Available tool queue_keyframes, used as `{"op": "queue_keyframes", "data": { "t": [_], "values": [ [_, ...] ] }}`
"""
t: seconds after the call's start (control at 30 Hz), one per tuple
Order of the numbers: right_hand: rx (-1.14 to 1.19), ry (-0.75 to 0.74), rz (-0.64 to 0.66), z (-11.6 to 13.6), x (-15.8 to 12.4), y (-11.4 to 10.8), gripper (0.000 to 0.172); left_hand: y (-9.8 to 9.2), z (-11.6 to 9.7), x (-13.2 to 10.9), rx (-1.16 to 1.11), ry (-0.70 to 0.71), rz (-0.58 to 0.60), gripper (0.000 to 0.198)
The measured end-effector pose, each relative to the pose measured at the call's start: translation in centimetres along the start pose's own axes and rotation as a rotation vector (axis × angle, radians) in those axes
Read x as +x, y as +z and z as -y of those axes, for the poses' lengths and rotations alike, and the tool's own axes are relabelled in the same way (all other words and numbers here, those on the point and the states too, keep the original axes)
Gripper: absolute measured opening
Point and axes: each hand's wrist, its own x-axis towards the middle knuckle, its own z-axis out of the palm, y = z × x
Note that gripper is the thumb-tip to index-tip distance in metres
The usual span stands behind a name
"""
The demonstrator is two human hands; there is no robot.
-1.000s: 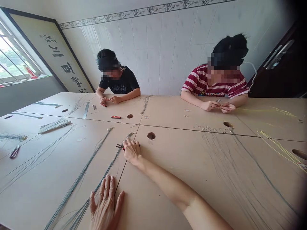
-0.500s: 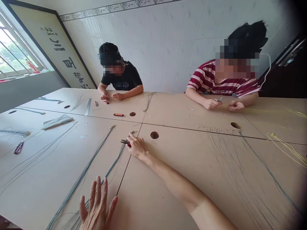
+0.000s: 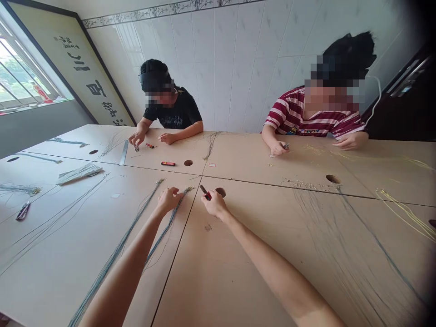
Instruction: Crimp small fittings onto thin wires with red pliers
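My right hand (image 3: 215, 204) is closed around small pliers with red-and-black handles (image 3: 205, 193), their metal jaws pointing up and left. It rests beside a round hole in the table. My left hand (image 3: 168, 200) reaches over the table with fingers curved and slightly apart, and nothing shows between them. Its fingertips are close to the upper part of a thin blue-grey cord bundle (image 3: 170, 221); whether they touch it I cannot tell. A longer bundle of the same cords (image 3: 131, 227) lies to the left, with small gold-coloured ends at its top.
Across the joined tables (image 3: 259, 254) sit two people, one with a hand at small snips (image 3: 136, 148), the other holding a small tool (image 3: 285, 146). A red-and-black stick-like object (image 3: 168, 164), a metal ruler (image 3: 124, 153), snips (image 3: 23, 211) and yellow cords (image 3: 405, 211) lie about.
My left hand has moved forward from the near edge to the shorter bundle. My right hand has shifted right with the pliers, off the cords. The left co-worker has reached out to the snips.
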Motion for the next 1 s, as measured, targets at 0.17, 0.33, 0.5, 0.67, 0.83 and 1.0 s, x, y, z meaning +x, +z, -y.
{"op": "queue_keyframes", "data": {
  "t": [0.17, 0.33, 0.5, 0.67, 0.83, 1.0],
  "values": [
    [0.068, 0.136, 0.101, 1.0, 0.6, 0.1, 0.028, 2.0, 0.1, 1.3, 0.060, -0.021, 0.084, 0.028],
    [0.178, 0.234, 0.202, 2.3, 1.3, 0.1, 0.031, 2.9, 0.3, 1.5, -0.012, -0.056, 0.085, 0.031],
    [0.313, 0.319, 0.311, 3.5, 2.3, 0.3, 0.034, 2.7, 0.4, 1.6, -0.214, -0.101, 0.112, 0.034],
    [0.425, 0.414, 0.415, 4.6, 3.4, 0.7, 0.035, 2.0, 0.6, 1.3, -0.397, -0.120, 0.188, 0.033],
    [0.503, 0.477, 0.485, 5.9, 4.2, 1.6, 0.035, 1.6, 0.7, 1.1, -0.497, -0.113, 0.214, 0.032],
    [0.556, 0.509, 0.494, 6.5, 4.6, 2.3, 0.034, 1.4, 0.6, 1.0, -0.544, -0.116, 0.228, 0.031]
  ]
}}
